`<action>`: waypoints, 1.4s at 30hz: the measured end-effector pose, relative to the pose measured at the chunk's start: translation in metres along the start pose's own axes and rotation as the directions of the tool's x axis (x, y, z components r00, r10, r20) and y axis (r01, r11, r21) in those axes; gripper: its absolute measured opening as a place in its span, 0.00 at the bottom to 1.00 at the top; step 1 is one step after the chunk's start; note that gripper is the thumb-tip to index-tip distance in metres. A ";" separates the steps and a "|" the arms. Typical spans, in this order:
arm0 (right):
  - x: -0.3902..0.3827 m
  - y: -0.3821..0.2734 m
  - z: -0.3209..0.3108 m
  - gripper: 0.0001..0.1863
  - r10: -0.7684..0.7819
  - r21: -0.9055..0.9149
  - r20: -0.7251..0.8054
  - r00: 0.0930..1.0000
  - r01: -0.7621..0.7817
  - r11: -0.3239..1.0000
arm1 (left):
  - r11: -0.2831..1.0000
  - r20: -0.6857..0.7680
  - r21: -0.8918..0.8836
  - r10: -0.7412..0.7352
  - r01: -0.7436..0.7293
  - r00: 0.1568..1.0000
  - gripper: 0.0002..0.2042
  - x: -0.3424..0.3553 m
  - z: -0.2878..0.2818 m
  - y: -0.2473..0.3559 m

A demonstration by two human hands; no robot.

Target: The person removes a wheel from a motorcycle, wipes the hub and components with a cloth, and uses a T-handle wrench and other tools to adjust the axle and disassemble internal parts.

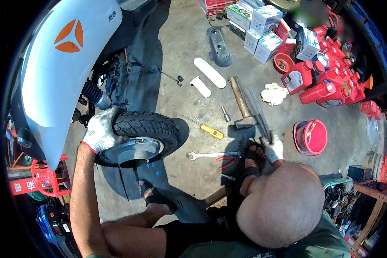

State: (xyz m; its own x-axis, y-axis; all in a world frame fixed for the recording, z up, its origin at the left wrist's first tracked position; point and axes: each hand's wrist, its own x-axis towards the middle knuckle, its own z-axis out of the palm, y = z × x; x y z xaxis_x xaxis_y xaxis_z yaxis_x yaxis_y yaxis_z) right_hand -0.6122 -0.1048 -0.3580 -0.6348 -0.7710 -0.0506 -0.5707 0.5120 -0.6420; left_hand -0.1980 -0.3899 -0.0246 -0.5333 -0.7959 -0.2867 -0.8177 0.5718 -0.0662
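Observation:
My left hand (103, 131), in a white glove with a red cuff, grips the near left side of a black knobbly tyre (148, 124) on a wheel with a silver hub (133, 150). The wheel is beside a white scooter (69, 64). In my gloved right hand (274, 149) are the lower ends of long, thin grey bars (258, 109), slightly blurred, beside my right foot. Just left of them lies a wooden-handled hammer (238, 94). A yellow-handled screwdriver (211, 130), a socket (225, 113), a wrench (215, 155) and red-handled pliers (226, 163) lie on the floor between my hands.
A red bucket (323, 137) stands right of my right hand, with a crumpled white cloth (274, 94) beyond it. Several red bottles (296, 77) and boxes (266, 17) crowd the far right. White plastic pieces (210, 73) and a grey cover (219, 47) lie ahead.

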 end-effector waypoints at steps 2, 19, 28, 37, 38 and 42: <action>0.018 0.018 0.001 0.23 0.123 -0.003 0.049 0.991 -0.123 0.992 | 1.000 0.003 -0.006 0.002 -0.002 1.000 0.36 0.000 -0.001 0.001; 0.039 -0.074 0.008 0.17 -0.349 -0.020 0.028 0.937 0.349 0.937 | 0.998 0.007 -0.034 0.045 -0.045 0.999 0.37 -0.008 0.008 -0.017; 0.031 -0.300 0.055 0.49 -0.782 0.553 0.423 0.457 0.554 0.623 | 0.998 -0.007 -0.038 0.045 -0.045 0.999 0.37 -0.013 0.002 -0.012; 0.027 -0.326 0.085 0.51 -0.745 0.584 0.560 0.364 0.464 0.666 | 0.557 0.225 -0.751 -0.290 0.355 0.930 0.27 -0.060 0.030 -0.117; 0.027 -0.323 0.085 0.53 -0.740 0.568 0.568 0.359 0.480 0.669 | 0.550 0.272 -0.716 -0.348 0.430 0.897 0.31 -0.073 0.038 -0.138; 0.022 -0.314 0.096 0.52 -0.741 0.680 0.538 0.402 0.313 0.664 | 0.112 0.089 -0.977 -0.565 0.184 0.820 0.26 -0.099 0.115 -0.178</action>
State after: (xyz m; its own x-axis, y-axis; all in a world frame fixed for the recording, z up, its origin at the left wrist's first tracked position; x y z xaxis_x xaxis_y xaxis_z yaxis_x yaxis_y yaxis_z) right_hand -0.3971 -0.3184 -0.2310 0.4481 -0.8929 0.0435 -0.2235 -0.1590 -0.9617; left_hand 0.0248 -0.3902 -0.0946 0.0439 -0.9581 -0.2830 -0.4013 -0.2763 0.8733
